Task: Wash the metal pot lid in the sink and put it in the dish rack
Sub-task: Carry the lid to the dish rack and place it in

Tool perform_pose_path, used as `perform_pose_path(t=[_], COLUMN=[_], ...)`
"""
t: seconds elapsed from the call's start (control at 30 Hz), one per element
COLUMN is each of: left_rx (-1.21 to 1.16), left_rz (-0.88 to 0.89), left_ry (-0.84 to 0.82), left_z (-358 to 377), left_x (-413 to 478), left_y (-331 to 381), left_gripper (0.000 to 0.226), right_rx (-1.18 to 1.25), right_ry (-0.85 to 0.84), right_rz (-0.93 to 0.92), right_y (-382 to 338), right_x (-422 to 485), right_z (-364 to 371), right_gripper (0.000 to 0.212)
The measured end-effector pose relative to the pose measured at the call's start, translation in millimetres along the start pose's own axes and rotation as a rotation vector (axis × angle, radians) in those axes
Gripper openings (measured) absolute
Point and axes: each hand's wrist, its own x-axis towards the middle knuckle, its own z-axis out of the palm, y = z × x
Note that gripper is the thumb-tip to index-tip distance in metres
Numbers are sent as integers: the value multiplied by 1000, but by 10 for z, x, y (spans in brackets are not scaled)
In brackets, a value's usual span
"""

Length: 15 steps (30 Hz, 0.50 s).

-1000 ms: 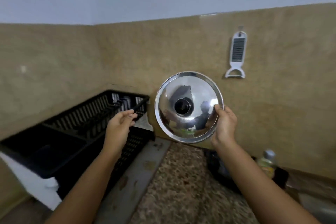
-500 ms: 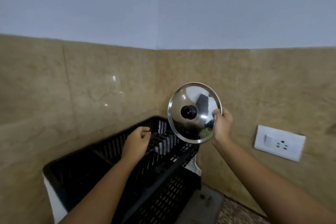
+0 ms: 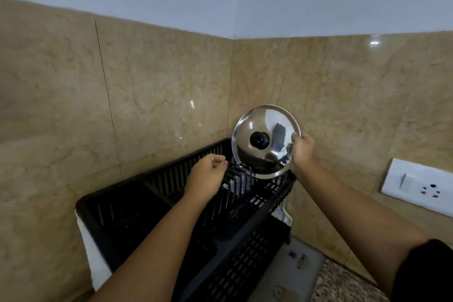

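Note:
A shiny metal pot lid [image 3: 266,127] with a black knob stands on edge, its face toward me, over the far right corner of the black plastic dish rack [image 3: 247,247]. My right hand [image 3: 302,152] grips the lid's right rim. The lid's lower edge sits at the upright plate prongs, and whether it touches them I cannot tell. My left hand [image 3: 207,177] hovers over the rack's prongs to the left of the lid, fingers loosely curled and holding nothing. The sink is out of view.
The rack fills the corner where two beige tiled walls meet. A white tray spout [image 3: 282,214] juts out under its right side. A white wall socket [image 3: 418,187] is at the right. A pale mat [image 3: 291,274] lies on the speckled counter [image 3: 343,287].
My view has swung left and closer to the rack. My right hand has carried the lid down toward the rack's far corner. My left hand has stayed over the prongs.

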Motion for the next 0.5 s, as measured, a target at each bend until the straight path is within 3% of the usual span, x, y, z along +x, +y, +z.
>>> perform_pose_path(t=[0.33, 0.5], left_rx=[31, 51], left_rz=[13, 27], left_ry=[-1, 9], left_z=[-3, -3], left_x=[-11, 3], left_y=[-21, -33], left_gripper=[23, 23], right_rx=[-24, -98], right_ry=[-54, -160], right_rz=[85, 126], right_y=[128, 79], right_x=[27, 14], right_z=[-11, -17], right_gripper=[22, 22])
